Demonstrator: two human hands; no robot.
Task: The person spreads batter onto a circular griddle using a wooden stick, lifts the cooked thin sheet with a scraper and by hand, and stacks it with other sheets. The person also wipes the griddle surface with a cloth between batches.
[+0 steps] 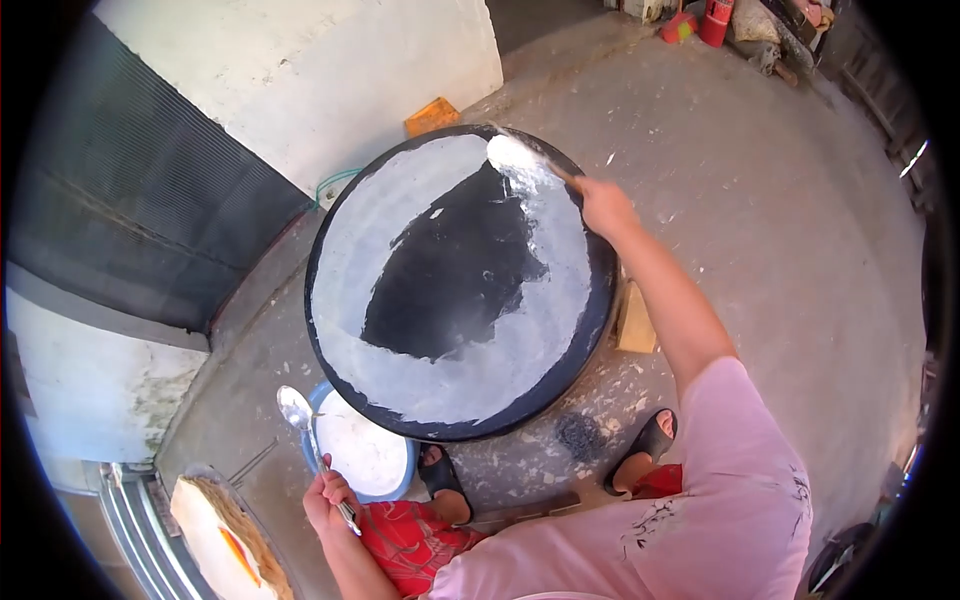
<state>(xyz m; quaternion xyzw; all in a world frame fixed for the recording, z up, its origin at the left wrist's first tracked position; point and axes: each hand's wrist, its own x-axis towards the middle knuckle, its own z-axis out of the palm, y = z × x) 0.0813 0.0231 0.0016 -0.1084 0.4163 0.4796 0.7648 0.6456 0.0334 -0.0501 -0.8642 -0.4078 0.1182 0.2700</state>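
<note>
A large round black griddle (445,265) lies before me, with thin whitish batter (480,390) spread in a broad ring around its dark, bare middle. At the far right rim, my right hand (605,207) is closed around the wooden handle of a batter spreader (558,172). The spreader's head is hidden under thick wet batter. Low on the left, my left hand (333,496) grips the handle of a metal ladle (295,408), its bowl pointing up and away. Just beside that hand stands a blue basin (410,468) of white batter, partly under the griddle's edge.
At lower left is a stack of thin flatbreads (215,535) on a stand. Wooden blocks (636,320) and a yellow-brown block (432,117) sit by the griddle. White walls (330,80) border the left; a red container (716,22) stands far right. My sandalled feet are below the griddle.
</note>
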